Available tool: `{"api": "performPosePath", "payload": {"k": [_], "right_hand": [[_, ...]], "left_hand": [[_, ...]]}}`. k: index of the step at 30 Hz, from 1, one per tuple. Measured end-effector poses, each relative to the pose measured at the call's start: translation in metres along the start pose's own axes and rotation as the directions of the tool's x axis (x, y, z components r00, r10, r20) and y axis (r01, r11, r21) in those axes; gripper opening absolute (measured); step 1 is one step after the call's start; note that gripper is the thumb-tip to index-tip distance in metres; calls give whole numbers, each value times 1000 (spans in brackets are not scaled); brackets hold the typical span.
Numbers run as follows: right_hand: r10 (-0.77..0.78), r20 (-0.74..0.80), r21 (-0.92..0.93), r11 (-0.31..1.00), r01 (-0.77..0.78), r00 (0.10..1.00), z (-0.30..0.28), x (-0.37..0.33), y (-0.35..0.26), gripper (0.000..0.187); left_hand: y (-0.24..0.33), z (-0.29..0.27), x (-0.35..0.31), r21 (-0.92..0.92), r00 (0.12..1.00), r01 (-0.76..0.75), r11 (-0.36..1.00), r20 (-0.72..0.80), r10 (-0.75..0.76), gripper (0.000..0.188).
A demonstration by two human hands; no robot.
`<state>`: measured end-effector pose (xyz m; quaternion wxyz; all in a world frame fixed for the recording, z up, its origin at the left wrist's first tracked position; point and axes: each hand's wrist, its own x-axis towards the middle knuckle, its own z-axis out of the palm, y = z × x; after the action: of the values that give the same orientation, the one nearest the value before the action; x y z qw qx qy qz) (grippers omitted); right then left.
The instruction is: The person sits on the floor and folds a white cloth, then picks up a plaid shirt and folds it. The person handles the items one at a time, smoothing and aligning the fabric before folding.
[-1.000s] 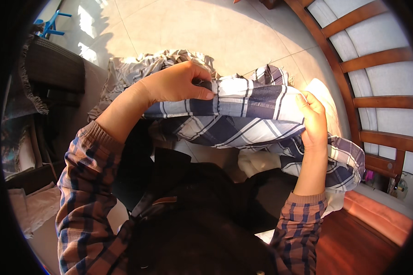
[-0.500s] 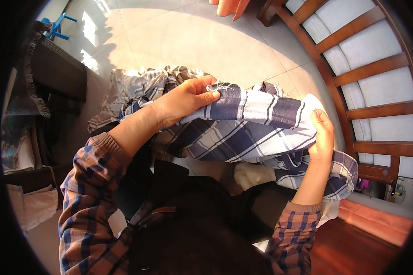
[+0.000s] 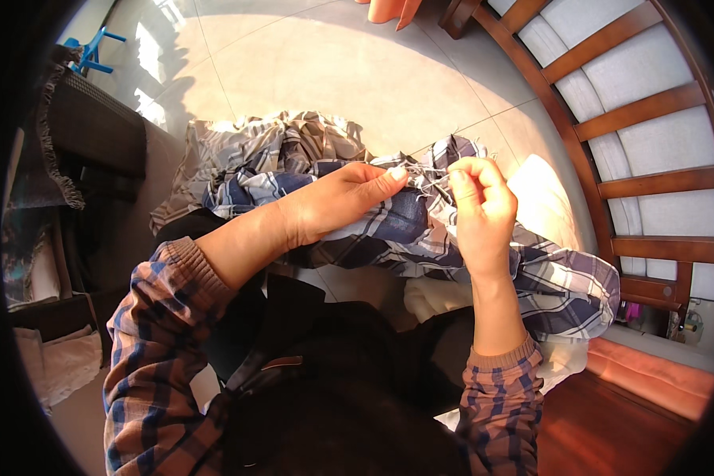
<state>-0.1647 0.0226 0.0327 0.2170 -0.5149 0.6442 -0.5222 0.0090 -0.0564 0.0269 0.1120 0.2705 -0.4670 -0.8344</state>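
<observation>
A navy and white plaid cloth [image 3: 404, 217] lies bunched across my lap. White loose threads [image 3: 430, 182] stick out in a tangle from its upper edge. My left hand [image 3: 343, 198] is closed on that edge, thumb on top, beside the threads. Opposite it, my right hand [image 3: 484, 208] pinches the ends of the threads between thumb and fingertips. A fold of the cloth spreads past my right wrist. Beyond my left hand, a beige striped cloth [image 3: 282, 139] is heaped against the plaid one.
Pale floor tiles [image 3: 333, 71] stretch out ahead. To the right stands a wooden slatted frame [image 3: 639, 111] with light grey cushions behind it. At left are a dark bench-like piece [image 3: 95, 119] and a small blue stool [image 3: 94, 51]. Orange fabric [image 3: 393, 11] hangs at the top.
My right hand has let go of the cloth's right end and moved left to the threads. The stretched cloth has slackened and bunched. My left hand has shifted slightly right and down.
</observation>
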Motion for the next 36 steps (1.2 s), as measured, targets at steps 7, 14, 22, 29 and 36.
{"api": "performPosePath", "payload": {"k": [7,14,22,29,36], "right_hand": [[112,105,291,947,-138,988,-9,9,11,22],[319,438,329,814,-480,841,-15,15,9,11],[541,355,653,440,-617,762,-28,10,10,14],[462,428,665,421,-617,777,-24,10,4,26],[-67,0,148,987,66,998,-32,14,0,26]], "left_hand": [[-1,-10,1,-180,992,92,979,-69,-105,38],[23,-41,1,856,999,-47,514,55,-1,39],[12,-26,5,-87,980,47,995,-190,-63,29],[11,-14,-4,-76,989,76,994,132,-66,40],[15,1,-10,-393,987,159,906,95,-132,27]]}}
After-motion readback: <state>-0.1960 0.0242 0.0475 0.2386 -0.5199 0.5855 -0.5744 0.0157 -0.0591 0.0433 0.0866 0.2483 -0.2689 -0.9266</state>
